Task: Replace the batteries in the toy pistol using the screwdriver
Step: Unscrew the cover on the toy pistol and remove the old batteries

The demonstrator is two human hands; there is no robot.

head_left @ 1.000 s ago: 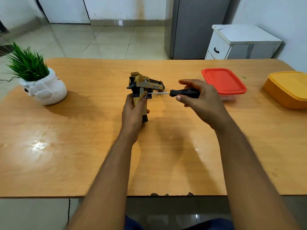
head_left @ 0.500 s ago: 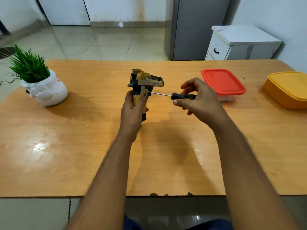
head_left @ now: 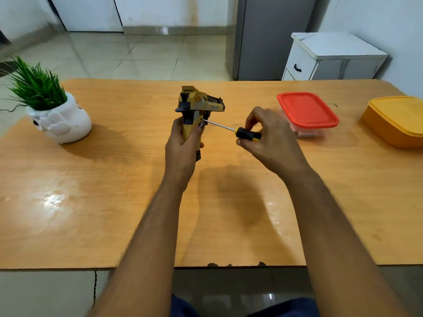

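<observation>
A yellow and black toy pistol (head_left: 198, 106) stands upright above the middle of the wooden table (head_left: 114, 191), its grip wrapped by my left hand (head_left: 183, 147). My right hand (head_left: 267, 138) holds a screwdriver (head_left: 242, 133) with a black and yellow handle. Its thin metal shaft slants up to the left, and the tip touches the right side of the pistol's grip just above my left thumb. The lower part of the grip is hidden by my fingers.
A white pot with a green plant (head_left: 57, 115) sits at the table's left edge. A clear box with a red lid (head_left: 306, 110) lies right of my right hand, and a yellow lidded box (head_left: 398, 120) at the far right. A white cabinet (head_left: 329, 58) stands beyond the table.
The screwdriver has tilted from level to slanting, its handle lower now. My right hand's fingers have shifted around the handle. The pistol stays in my left hand, almost unmoved.
</observation>
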